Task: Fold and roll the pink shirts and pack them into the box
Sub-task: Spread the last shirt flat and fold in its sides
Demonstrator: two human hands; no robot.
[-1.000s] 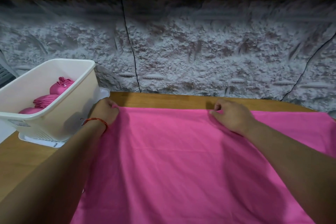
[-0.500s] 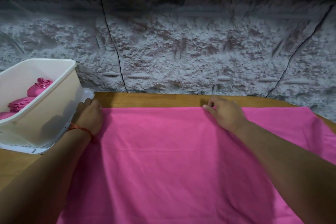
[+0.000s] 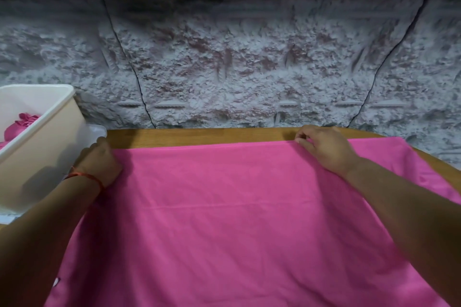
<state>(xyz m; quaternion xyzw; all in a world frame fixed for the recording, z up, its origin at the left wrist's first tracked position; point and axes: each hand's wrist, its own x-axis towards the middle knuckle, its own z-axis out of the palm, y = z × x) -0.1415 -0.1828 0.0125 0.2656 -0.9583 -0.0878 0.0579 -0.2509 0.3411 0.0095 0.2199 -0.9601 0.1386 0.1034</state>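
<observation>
A pink shirt (image 3: 224, 219) lies spread flat across the wooden table (image 3: 199, 136), its far edge straight and close to the wall. My left hand (image 3: 99, 161) grips the far left corner of the shirt, right beside the box. My right hand (image 3: 324, 148) pinches the far edge of the shirt toward the right. A white plastic box (image 3: 45, 137) stands at the left, with rolled pink shirts (image 3: 20, 126) inside it.
A rough grey stone-pattern wall (image 3: 249, 57) rises directly behind the table. The box rests on a clear lid (image 3: 96, 132). A strip of bare wood runs between the shirt's far edge and the wall. A red thread bracelet circles my left wrist.
Both hands have slid apart along the shirt's far edge, the left toward the box and the right further right. The edge now lies straighter, and the view has shifted right.
</observation>
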